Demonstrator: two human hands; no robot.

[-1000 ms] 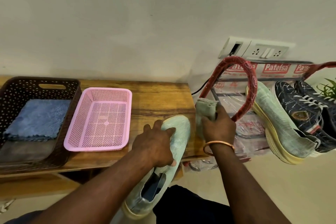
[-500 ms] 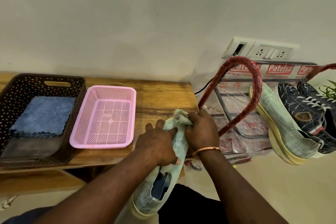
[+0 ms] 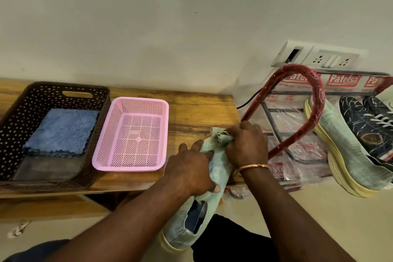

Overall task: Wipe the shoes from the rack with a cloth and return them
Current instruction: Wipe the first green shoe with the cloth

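At lower centre the pale green shoe (image 3: 218, 169) runs from its heel low in the frame to its toe on the desk (image 3: 202, 108) edge, the grip of the left hand (image 3: 190, 169) curled round its midfoot and the grip of the right hand (image 3: 247, 144) bunching the cloth (image 3: 220, 136) against the toe.

Pink basket (image 3: 110, 155), mint-green shoe (image 3: 217, 170)

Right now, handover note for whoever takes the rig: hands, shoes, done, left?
Left hand grips the mint shoe, toe end over the wooden bench.
Right hand presses a bunched cloth on its toe.
Matching shoe and dark sneakers sit on the rack.
Done: this shoe taken down, wipe under way.
Left: finish it, return it, wipe the rest.
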